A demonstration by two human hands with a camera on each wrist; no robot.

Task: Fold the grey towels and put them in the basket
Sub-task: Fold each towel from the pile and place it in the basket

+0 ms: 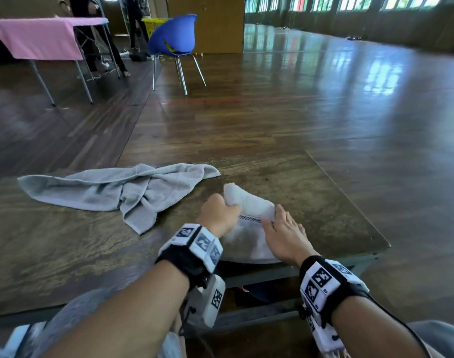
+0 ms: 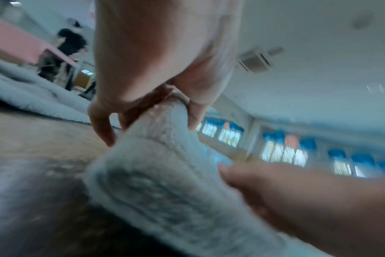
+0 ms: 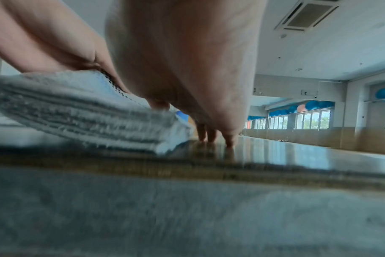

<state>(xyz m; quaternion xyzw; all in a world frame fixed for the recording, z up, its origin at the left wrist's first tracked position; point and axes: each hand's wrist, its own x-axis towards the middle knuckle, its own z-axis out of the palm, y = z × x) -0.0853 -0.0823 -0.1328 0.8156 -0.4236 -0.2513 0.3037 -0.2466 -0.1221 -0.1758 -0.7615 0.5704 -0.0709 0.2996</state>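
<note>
Grey towels lay in two places on the table (image 1: 66,267): a folded towel (image 1: 249,202) near the front edge under my hands, and a crumpled towel (image 1: 112,187) spread loosely to its left, well apart from it. My left hand (image 1: 218,210) gripped the left end of the folded towel, with fingers (image 2: 103,125) curled round the thick bundle and the thumb on its other side, as the left wrist view showed. My right hand (image 1: 285,236) lay flat along the towel's right side, its fingers (image 1: 268,226) straight and slightly spread, their tips touching the table just beside the fold. From the right wrist view the layers of the folded towel (image 3: 84,113) were stacked, and its near end was lifted off the table. A checked band ran along the towel's near edge. Farther back on the wooden floor stood a blue chair (image 1: 174,37), a yellow basket (image 1: 152,25) behind it, and a pink-covered table (image 1: 40,40) at the left. I could not tell whether that basket held anything.
</note>
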